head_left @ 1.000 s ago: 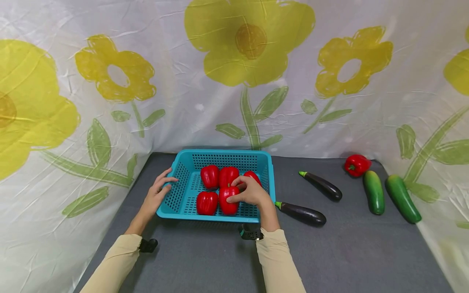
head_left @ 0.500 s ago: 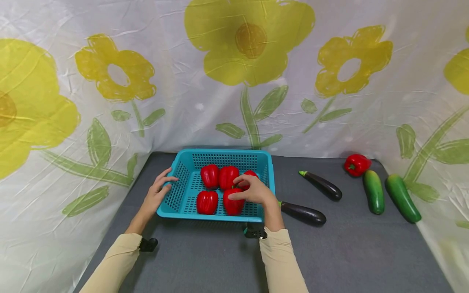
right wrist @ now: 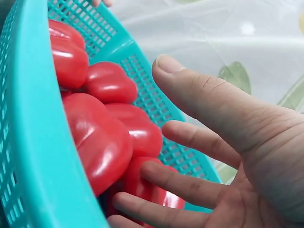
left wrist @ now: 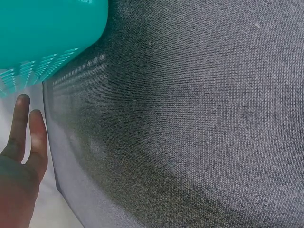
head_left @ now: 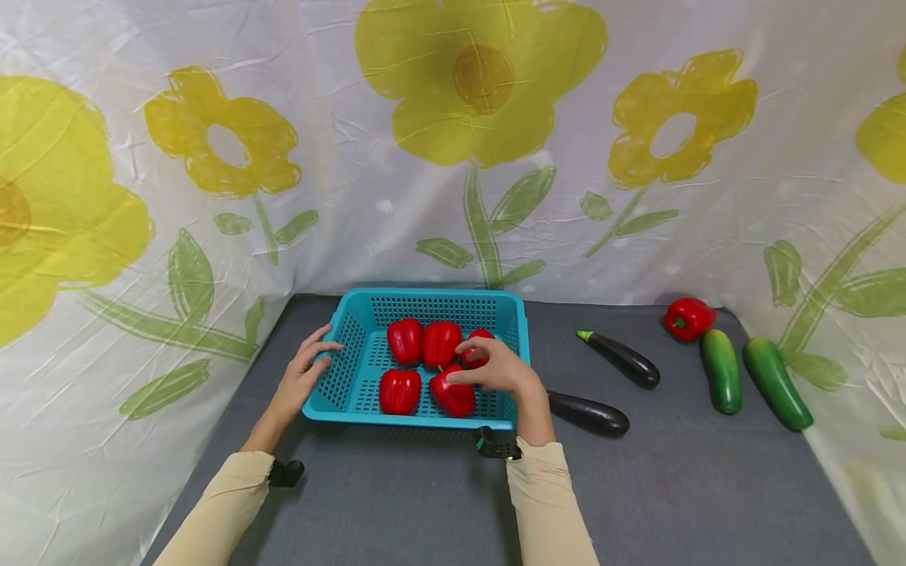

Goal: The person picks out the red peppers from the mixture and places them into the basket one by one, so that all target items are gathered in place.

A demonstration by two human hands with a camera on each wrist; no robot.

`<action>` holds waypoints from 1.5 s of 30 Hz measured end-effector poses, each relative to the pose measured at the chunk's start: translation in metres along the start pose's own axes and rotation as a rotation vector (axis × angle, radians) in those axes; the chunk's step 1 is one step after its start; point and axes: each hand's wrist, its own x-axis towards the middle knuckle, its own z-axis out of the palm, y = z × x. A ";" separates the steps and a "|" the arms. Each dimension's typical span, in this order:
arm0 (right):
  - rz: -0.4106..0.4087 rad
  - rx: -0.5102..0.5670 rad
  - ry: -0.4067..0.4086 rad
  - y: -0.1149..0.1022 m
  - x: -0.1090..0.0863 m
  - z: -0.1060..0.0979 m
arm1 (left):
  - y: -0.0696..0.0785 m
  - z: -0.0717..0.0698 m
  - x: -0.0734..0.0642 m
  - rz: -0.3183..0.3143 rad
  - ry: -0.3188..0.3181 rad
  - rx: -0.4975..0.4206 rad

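A blue plastic basket holds several red bell peppers. My left hand rests at its left rim, fingers extended; in the left wrist view, two fingers reach up beside its side wall. Over the basket's right part is my right hand, thumb and fingers spread apart above the front right bell pepper, which lies tilted. The right wrist view shows that thumb clear of the peppers and the other fingers loosely bent in front of them. Part of the right-hand pepper is hidden behind the hand.
Right of the basket, two eggplants lie on the grey cloth-covered table. Farther right are another red bell pepper and two green cucumber-like vegetables. A flowered curtain hangs behind.
My right hand has moved slightly right. The front right pepper has shifted right and tilted under it, and the hand's fingers now stand off it. My left hand stays at the rim.
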 end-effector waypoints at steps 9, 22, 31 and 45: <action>0.012 0.000 -0.014 0.003 0.000 0.005 | -0.002 0.000 0.000 -0.002 -0.004 -0.004; 0.051 0.052 -0.027 0.006 0.002 0.011 | -0.001 0.002 0.001 0.000 0.005 -0.010; 0.089 0.085 -0.050 0.007 0.002 0.014 | 0.000 0.002 0.000 -0.012 0.007 -0.012; 0.091 0.175 -0.089 0.009 0.005 0.023 | 0.000 0.001 0.001 -0.003 0.004 0.005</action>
